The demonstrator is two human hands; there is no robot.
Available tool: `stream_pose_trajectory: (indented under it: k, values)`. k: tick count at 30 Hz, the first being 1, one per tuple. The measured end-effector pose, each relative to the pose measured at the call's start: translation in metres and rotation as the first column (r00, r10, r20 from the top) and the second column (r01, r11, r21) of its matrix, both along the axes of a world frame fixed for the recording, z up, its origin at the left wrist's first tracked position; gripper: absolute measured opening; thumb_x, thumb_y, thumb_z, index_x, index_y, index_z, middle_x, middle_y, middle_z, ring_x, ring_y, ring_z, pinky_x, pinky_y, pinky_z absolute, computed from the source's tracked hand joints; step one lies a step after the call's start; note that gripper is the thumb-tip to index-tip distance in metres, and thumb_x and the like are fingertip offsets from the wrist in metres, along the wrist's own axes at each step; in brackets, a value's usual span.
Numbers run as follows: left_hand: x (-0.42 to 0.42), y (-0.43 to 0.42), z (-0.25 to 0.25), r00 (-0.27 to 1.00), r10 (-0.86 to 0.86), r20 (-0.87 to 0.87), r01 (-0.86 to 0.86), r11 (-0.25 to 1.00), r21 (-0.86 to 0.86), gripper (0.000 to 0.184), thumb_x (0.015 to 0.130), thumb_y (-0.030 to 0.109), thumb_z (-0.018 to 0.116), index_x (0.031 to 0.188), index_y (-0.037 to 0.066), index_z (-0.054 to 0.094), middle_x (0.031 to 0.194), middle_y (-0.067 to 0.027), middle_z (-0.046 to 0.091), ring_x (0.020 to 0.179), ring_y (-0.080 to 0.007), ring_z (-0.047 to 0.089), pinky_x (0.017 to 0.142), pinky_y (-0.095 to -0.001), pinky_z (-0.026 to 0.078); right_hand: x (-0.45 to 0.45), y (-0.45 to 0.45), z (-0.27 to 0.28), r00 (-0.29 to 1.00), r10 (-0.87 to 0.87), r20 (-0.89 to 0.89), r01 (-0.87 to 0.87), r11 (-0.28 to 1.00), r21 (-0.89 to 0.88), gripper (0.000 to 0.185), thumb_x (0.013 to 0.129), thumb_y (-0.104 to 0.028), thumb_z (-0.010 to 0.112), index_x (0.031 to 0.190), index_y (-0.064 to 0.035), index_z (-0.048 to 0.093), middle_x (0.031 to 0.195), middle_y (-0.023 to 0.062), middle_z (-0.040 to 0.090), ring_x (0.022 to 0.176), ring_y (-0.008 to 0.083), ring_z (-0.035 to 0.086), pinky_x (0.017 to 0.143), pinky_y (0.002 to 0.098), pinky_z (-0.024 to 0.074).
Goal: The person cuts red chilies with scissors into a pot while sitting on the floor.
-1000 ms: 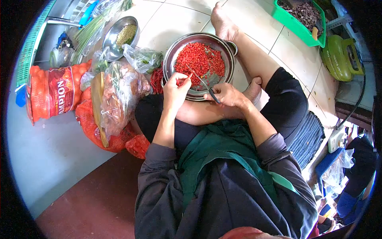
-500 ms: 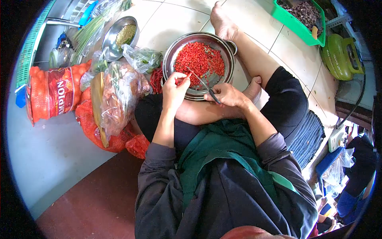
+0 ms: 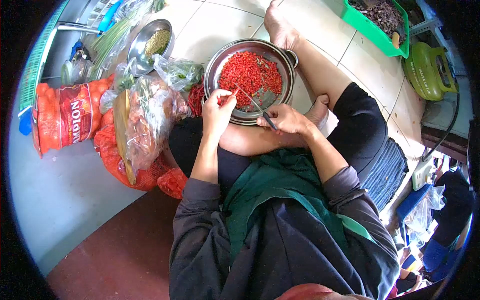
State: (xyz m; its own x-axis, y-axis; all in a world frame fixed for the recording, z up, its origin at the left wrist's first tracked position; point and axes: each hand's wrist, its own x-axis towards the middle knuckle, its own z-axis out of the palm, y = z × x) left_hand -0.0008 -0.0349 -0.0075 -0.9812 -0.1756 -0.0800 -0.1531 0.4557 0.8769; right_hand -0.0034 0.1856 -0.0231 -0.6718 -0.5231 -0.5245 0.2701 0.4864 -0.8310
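Observation:
A metal pot point(image 3: 212, 65) in front of my crossed legs holds a heap of chopped red chilies point(image 3: 250, 72). Over its near left rim, my left hand point(image 3: 218, 109) pinches a small red chili point(image 3: 235, 92), mostly hidden by the fingers. My right hand point(image 3: 287, 119) grips the dark handle of a thin-bladed knife point(image 3: 256, 104) at the near right rim. The blade slants up and left across the chilies, its tip close to the left fingertips. Whole thin red chilies point(image 3: 196, 100) lie just left of the pot.
To the left are a metal bowl point(image 3: 167, 50), plastic bags of greens point(image 3: 180, 74), a filled clear bag point(image 3: 147, 125) and an orange mesh sack point(image 3: 65, 117). At upper right stand a green crate point(image 3: 350, 24) and a green gas cylinder point(image 3: 425, 72). My bare foot point(image 3: 280, 30) is beyond the pot.
My left hand has shifted slightly left, and less of the red chili shows past its fingers. The knife and right hand have barely moved.

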Motion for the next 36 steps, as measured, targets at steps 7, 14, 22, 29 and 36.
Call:
stream_pose_trajectory:
  k: [7,14,22,29,36]
  values:
    - [0.0,0.0055,0.001,0.999,-0.041,0.001,0.041,0.999,0.009,0.015,0.08,0.012,0.066,0.091,0.001,0.064,0.071,-0.0047,0.063,0.065,-0.0093,0.057,0.06,-0.0249,0.045,-0.0011,0.0003,0.0018,0.998,0.023,-0.057,-0.023,1.0,0.003,0.052,0.077,-0.053,0.068,0.067,-0.0024,0.06,0.054,0.0004,0.05,0.05,0.0099,0.05,0.046,0.0274,0.0389]
    - [-0.0009,0.0041,0.003,1.0,-0.023,0.01,0.023,1.0,0.019,0.016,0.08,0.012,0.066,0.091,0.001,0.064,0.072,-0.0044,0.063,0.066,-0.0091,0.057,0.061,-0.0246,0.045,-0.0005,0.0027,0.0007,0.992,0.014,-0.122,-0.011,1.0,0.026,0.052,0.077,-0.052,0.069,0.067,-0.0018,0.06,0.053,0.001,0.05,0.05,0.0103,0.05,0.047,0.0292,0.0391]
    - [-0.0019,0.0012,-0.0015,1.0,-0.006,0.015,0.006,0.999,0.048,0.016,0.081,0.011,0.066,0.093,0.001,0.064,0.073,-0.0023,0.062,0.068,-0.0078,0.056,0.063,-0.0234,0.045,-0.0011,0.0015,0.0073,0.998,0.053,0.046,-0.054,0.998,0.032,0.061,0.074,-0.061,0.065,0.071,0.0001,0.064,0.06,0.0108,0.059,0.061,0.0203,0.061,0.056,0.0351,0.0455]
    - [-0.0001,0.0081,0.0044,0.999,-0.039,0.012,0.038,0.996,0.075,0.014,0.082,0.009,0.065,0.094,0.002,0.065,0.074,-0.0031,0.063,0.069,-0.0081,0.056,0.063,-0.0234,0.045,-0.0014,0.0009,0.0077,0.999,0.036,-0.021,-0.036,0.999,0.016,0.057,0.075,-0.057,0.067,0.069,-0.0008,0.062,0.057,0.0062,0.055,0.054,0.0152,0.055,0.051,0.0317,0.0422]
    - [-0.0019,0.0043,0.0023,0.998,-0.035,0.057,0.03,0.996,0.086,0.014,0.082,0.009,0.065,0.094,0.001,0.065,0.077,-0.002,0.063,0.07,-0.0064,0.056,0.064,-0.0221,0.044,-0.001,0.0041,0.0047,0.998,0.024,-0.058,-0.025,1.0,-0.004,0.052,0.078,-0.052,0.068,0.065,-0.0026,0.06,0.05,-0.0007,0.048,0.047,0.0085,0.049,0.043,0.0266,0.0385]
